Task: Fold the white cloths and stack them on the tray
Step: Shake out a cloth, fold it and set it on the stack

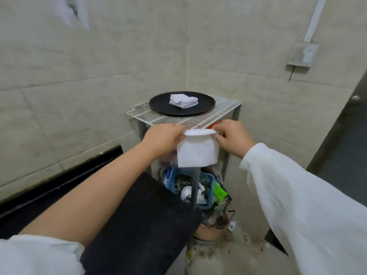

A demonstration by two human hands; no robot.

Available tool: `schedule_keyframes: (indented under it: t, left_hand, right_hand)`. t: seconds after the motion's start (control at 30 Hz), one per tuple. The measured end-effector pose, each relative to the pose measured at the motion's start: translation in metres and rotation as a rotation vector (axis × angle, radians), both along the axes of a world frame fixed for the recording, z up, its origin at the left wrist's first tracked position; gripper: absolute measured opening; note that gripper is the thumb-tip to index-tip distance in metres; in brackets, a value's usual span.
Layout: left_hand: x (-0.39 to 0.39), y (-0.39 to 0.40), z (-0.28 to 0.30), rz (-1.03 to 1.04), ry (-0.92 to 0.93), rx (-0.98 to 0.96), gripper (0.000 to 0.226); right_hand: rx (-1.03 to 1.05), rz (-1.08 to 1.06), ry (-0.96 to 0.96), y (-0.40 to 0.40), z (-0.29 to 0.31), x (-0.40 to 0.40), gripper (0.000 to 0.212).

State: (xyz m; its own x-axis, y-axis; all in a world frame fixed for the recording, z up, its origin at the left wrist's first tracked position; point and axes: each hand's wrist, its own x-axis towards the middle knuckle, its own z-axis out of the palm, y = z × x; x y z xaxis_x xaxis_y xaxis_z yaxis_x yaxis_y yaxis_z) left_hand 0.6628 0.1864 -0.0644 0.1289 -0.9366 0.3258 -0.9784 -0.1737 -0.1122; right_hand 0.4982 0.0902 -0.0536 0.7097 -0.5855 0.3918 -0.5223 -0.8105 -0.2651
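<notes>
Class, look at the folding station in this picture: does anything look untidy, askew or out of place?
Yes. The stack on the tray is askew, its cloth corners fanning out unevenly. Below the rack, a blue basket holds jumbled clutter, and debris is scattered on the floor.

— Any writing to read here?
— None legible. The green packet point(219, 190) under the wire shelf point(222, 114) and the wall box point(301, 55) (both blurred) show no readable letters.
</notes>
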Motion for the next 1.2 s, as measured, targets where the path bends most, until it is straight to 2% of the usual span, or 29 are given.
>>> schedule_keyframes:
  t: [0.3,0.43,0.53,0.67,0.73,0.87,0.93,1.03,1.2]
  left_hand:
    - [0.093,-0.175,0.051,0.139,0.498,-0.232,0.026]
    - [0.116,-0.234,0.057,0.212,0.467,-0.325,0.027]
    - [0.137,-0.275,0.054,0.283,0.450,-0.361,0.029]
    - [0.163,-0.319,0.042,0.414,0.447,-0.316,0.034]
    - [0.168,-0.334,0.027,0.466,0.429,-0.208,0.038]
    - [0.162,-0.347,-0.011,0.596,0.387,0.083,0.040]
    - [0.153,-0.348,-0.026,0.639,0.346,0.163,0.042]
    - [0.145,-0.350,-0.031,0.696,0.325,0.149,0.045]
    - [0.129,-0.361,-0.027,0.760,0.299,0.106,0.041]
  right_hand:
    - [-0.055,0.090,-0.020,-0.179,0.058,0.110,0.026]
    - [-0.042,0.138,-0.056,-0.258,0.074,0.154,0.027]
    - [-0.040,0.268,-0.070,-0.313,0.073,0.192,0.026]
    - [-0.032,0.398,-0.117,-0.373,0.060,0.239,0.024]
    - [-0.012,0.449,-0.014,-0.397,0.042,0.256,0.026]
    - [-0.015,0.598,0.399,-0.429,-0.008,0.268,0.029]
    - [-0.005,0.673,0.522,-0.435,-0.021,0.268,0.025]
    - [-0.004,0.751,0.578,-0.440,-0.021,0.266,0.017]
    - [-0.057,0.804,0.679,-0.447,-0.018,0.268,0.020]
